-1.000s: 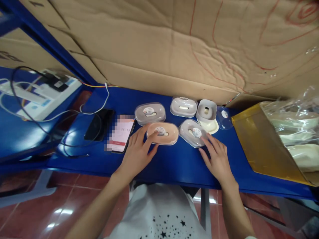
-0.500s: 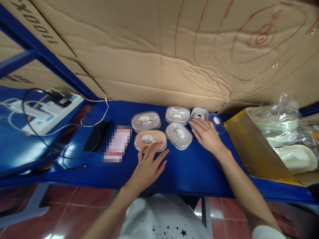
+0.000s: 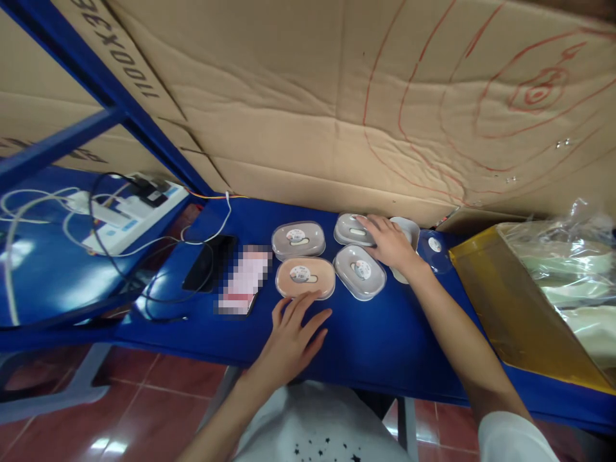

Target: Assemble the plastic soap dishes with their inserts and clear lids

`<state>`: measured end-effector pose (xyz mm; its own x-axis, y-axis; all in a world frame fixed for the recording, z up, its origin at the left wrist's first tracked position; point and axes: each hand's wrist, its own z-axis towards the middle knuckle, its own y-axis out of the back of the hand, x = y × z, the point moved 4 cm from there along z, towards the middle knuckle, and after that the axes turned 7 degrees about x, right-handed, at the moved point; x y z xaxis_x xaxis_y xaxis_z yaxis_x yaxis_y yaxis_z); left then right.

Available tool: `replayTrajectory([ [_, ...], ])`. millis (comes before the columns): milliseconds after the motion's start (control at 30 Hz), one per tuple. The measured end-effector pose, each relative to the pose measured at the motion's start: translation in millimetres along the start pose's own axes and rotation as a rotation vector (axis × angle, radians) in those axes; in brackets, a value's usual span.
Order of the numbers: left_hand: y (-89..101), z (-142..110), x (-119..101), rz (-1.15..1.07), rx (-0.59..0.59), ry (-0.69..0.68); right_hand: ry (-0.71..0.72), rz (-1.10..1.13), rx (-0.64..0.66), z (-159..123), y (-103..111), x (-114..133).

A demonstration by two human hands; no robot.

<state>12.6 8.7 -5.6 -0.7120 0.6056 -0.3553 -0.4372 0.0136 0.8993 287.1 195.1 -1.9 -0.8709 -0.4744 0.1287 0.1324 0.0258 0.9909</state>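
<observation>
A tall sheet of brown cardboard closes off the back of the room, with reddish tiled floor below. Against it runs a glossy blue desk, smooth enough that light things should slide on it. A carton stands at the right end; a white power strip lies far left.

The left hand has its fingers loosely spread at the near edge of the peach box, gripping nothing. The right hand reaches over the right end of the back grey box, fingers slightly bent; whether they pinch it, I cannot tell. Two more boxes, the left grey box and the slanted grey box, sit close by, all on the desk.

These boxes look like thin plastic — light, fairly stiff, slippery on top. Best taken across the narrow width, low on the side walls; a hard squeeze might flex or crack the clear covers. Smallest are the round paper labels — poor places to press.
</observation>
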Motion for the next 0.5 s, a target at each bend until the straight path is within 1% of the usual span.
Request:
replayTrajectory([
  [167,-4.5,9.4,7.9,0.008,0.016,-0.01,0.051,0.11,-0.08,-18.6,5.7,-0.1],
  [267,-5.5,14.1,11.0,0.032,0.031,-0.02,0.067,0.128,-0.085,-24.2,6.0,-1.6],
  [367,-4.9,15.6,12.3,0.033,0.032,-0.02,0.054,0.129,-0.048,-21.4,5.5,-5.8],
  [500,-4.8,13.8,10.9,0.012,0.026,-0.022,0.011,0.159,0.078,-5.5,3.2,-13.8],
])
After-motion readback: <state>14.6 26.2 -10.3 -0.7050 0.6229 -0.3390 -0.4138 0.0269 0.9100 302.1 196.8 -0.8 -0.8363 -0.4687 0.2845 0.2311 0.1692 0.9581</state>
